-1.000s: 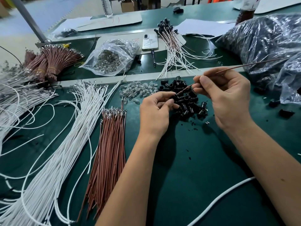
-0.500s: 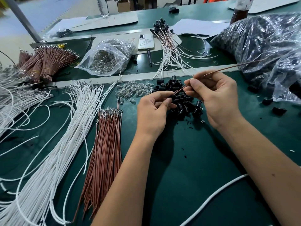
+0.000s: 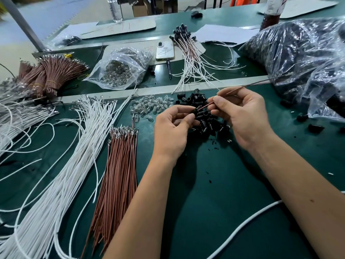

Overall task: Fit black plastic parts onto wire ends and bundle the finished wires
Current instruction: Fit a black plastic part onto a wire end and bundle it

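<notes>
Left hand [image 3: 172,128] pinches black plastic part [image 3: 196,111]; right hand [image 3: 240,116] pinches brown wire [image 3: 248,86], tip at part; pile [image 3: 205,124] beneath both.

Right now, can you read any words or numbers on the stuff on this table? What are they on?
No text here can be read for sure.
Cardboard sheet: red pen marks, too faint to read.
Phone: a scribbly design on its back, not readable as letters.
Water bottle: label too blurred.
Dark bottle: label too blurred.
</notes>
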Tool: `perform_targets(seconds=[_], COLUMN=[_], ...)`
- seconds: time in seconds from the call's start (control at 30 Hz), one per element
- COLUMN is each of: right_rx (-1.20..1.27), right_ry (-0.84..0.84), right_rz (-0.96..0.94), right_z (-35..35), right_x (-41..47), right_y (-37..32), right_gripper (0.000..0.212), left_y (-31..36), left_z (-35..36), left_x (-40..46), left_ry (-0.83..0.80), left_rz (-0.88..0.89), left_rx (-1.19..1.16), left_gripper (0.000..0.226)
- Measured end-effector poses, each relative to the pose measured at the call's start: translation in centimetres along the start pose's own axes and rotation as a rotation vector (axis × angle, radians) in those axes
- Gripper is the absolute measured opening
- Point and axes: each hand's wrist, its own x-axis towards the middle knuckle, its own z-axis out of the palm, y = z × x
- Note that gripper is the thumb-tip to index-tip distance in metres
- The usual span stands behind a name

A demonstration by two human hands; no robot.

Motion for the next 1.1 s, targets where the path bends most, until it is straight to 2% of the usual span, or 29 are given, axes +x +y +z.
perform_targets(seconds=[0.17,0.33,0.5,0.57,0.63,0.7,0.77,0.9,1.0,1.1], right_rx=[-0.106,-0.124,-0.255,-0.211,-0.145,-0.166,-0.261,-0.341,-0.231,-0.261], right_ry=[-0.073,-0.059,-0.06,-0.072,-0.094,-0.119,-0.159,-0.238,-0.154,-0.113], right_rz=[0.008,0.025,0.004,0.017,0.051,0.053,0.014,-0.017,-0.011,-0.071], right_z=[0.2,0.2,0.0,0.1,0.2,0.2,0.2,0.6,0.9,0.5], right_x=[-0.3,-0.4,-0.2,-0.2,-0.2,-0.3,-0.5,-0.9,-0.9,-0.7], right_y=[0.3,0.3,0.3,0.2,-0.1,-0.3,-0.5,-0.3,-0.5,-0.6], right_gripper=[0.02,0.019,0.015,0.008,0.015,0.024,0.024,0.021,0.03,0.028], left_y=[0.1,0.2,0.2,0.4,0.5,0.7,0.8,1.0,1.0,1.3], left_z=[0.2,0.4,0.3,0.5,0.7,0.9,1.1,1.0,0.8,0.7], left_x=[-0.2,-0.4,-0.6,-0.6,-0.7,-0.8,-0.9,-0.9,-0.9,-0.9], left_ry=[-0.005,0.009,0.012,-0.015,-0.04,-0.045,-0.034,0.014,-0.04,-0.107], left_rz=[0.016,0.018,0.079,0.086,0.088,0.086,0.073,0.002,-0.038,-0.053], left_rx=[0.011,-0.016,0.125,0.165,0.171,0.157,0.109,-0.046,-0.079,-0.096], left_gripper=[0.015,0.009,0.011,0.015,0.016,0.015,0.016,0.037,0.041,0.038])
